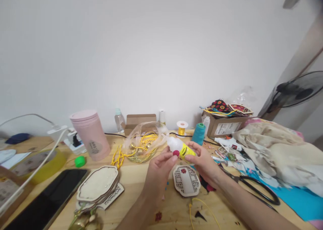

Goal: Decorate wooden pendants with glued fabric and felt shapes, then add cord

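Between the thumb and fingers of my left hand [163,162] is a small round dark pink piece [176,153]. My right hand [202,157] is wrapped round a white glue bottle with a yellow label [185,150], tilted with its nozzle toward the upper left. The bottle's front end is just above the pink piece. Below my hands, a wooden plaque with fretwork sides [186,183] lies on the table, with a small red flower [183,171] near its top. A yellow cord [204,204] lies below the plaque.
Stacked wooden plaques [98,183], a black phone [50,199] and a pink cup [91,136] stand or lie left. Yellow cords [147,141] in a plastic bag are behind my hands. Black scissors [259,186], cloth [272,149] and a cardboard box [224,126] are right.
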A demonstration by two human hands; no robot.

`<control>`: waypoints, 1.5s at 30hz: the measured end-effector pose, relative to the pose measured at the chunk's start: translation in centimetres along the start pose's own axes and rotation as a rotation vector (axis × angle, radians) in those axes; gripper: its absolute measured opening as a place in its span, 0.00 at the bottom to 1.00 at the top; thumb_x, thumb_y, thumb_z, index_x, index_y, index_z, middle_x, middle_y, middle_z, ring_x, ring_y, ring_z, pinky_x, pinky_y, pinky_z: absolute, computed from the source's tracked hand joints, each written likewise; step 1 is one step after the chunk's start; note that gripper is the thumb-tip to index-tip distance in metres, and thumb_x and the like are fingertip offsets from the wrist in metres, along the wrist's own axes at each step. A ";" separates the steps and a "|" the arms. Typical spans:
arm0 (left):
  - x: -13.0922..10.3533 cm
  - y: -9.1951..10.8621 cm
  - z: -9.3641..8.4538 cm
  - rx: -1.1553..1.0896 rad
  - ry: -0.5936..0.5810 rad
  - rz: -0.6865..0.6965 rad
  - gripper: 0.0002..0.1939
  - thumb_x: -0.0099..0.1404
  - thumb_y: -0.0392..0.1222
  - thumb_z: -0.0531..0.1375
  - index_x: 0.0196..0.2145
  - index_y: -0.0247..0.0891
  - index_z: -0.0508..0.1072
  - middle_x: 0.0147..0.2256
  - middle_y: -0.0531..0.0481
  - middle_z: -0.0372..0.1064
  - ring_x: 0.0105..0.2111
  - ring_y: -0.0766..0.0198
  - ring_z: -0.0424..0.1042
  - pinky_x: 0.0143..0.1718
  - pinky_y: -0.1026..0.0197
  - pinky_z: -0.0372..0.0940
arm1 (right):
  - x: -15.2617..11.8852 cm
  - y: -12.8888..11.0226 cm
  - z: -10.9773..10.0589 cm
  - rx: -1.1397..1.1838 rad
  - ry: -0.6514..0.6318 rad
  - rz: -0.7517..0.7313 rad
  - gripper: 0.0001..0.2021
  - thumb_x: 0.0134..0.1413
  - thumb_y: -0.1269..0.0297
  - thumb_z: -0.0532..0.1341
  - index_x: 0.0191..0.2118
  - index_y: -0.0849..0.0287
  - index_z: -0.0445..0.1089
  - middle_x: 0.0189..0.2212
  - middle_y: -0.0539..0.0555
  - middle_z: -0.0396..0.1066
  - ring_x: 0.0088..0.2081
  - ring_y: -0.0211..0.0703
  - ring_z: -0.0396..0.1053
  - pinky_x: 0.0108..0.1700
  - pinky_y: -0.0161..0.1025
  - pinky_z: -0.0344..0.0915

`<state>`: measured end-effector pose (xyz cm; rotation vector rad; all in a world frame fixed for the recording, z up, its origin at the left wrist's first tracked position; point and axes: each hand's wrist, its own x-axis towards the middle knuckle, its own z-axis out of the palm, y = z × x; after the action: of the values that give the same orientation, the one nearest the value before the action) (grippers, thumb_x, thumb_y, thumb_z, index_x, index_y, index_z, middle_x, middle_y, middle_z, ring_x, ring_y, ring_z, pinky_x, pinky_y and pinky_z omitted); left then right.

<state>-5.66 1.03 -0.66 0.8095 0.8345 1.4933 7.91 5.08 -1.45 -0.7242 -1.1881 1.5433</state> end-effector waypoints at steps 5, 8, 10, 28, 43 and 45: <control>0.3 0.6 -0.8 0.258 -0.098 0.057 0.04 0.49 0.39 0.62 0.22 0.36 0.74 0.45 0.44 0.67 0.46 0.54 0.65 0.49 0.54 0.58 | -0.1 -1.7 -0.6 0.254 0.081 -0.064 0.14 0.37 0.68 0.66 0.35 0.56 0.66 0.29 0.46 0.67 0.26 0.31 0.63 0.27 0.28 0.61; 0.5 0.7 -1.6 0.572 -0.221 0.096 0.05 0.52 0.39 0.59 0.23 0.36 0.74 0.38 0.44 0.71 0.40 0.56 0.68 0.43 0.56 0.62 | -0.2 -2.7 -1.4 0.372 0.118 0.002 0.12 0.43 0.58 0.62 0.35 0.56 0.66 0.28 0.47 0.67 0.20 0.30 0.59 0.25 0.30 0.62; 0.5 0.5 -1.9 0.748 -0.343 0.141 0.05 0.53 0.37 0.58 0.23 0.37 0.74 0.35 0.45 0.72 0.37 0.58 0.69 0.42 0.57 0.63 | -0.2 -3.1 -1.8 0.454 0.162 0.040 0.13 0.45 0.53 0.59 0.33 0.57 0.67 0.25 0.47 0.67 0.16 0.28 0.55 0.21 0.29 0.61; -0.4 -0.6 -1.5 1.215 -0.615 0.152 0.09 0.51 0.31 0.55 0.24 0.41 0.74 0.34 0.50 0.74 0.34 0.62 0.70 0.36 0.65 0.61 | 0.2 -0.8 -2.0 0.512 0.209 0.048 0.11 0.46 0.55 0.58 0.30 0.58 0.67 0.22 0.46 0.68 0.19 0.32 0.61 0.28 0.33 0.64; -1.9 -0.2 -0.2 1.347 -0.766 0.318 0.09 0.55 0.36 0.54 0.31 0.41 0.75 0.38 0.47 0.73 0.38 0.58 0.71 0.40 0.63 0.63 | -0.1 -5.4 -4.4 0.176 0.273 -0.221 0.13 0.35 0.70 0.67 0.32 0.60 0.67 0.28 0.47 0.71 0.30 0.34 0.68 0.32 0.29 0.67; -2.3 -1.1 0.4 1.391 -0.835 0.334 0.11 0.56 0.34 0.53 0.31 0.38 0.75 0.39 0.45 0.73 0.37 0.57 0.71 0.38 0.62 0.64 | 0.0 -5.2 -4.4 0.371 0.279 -0.211 0.12 0.37 0.67 0.67 0.31 0.58 0.67 0.29 0.47 0.71 0.28 0.33 0.68 0.27 0.27 0.67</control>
<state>-4.56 -1.16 -1.47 2.4560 1.0221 0.4690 13.64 6.52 1.91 -0.5266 -0.7202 1.3818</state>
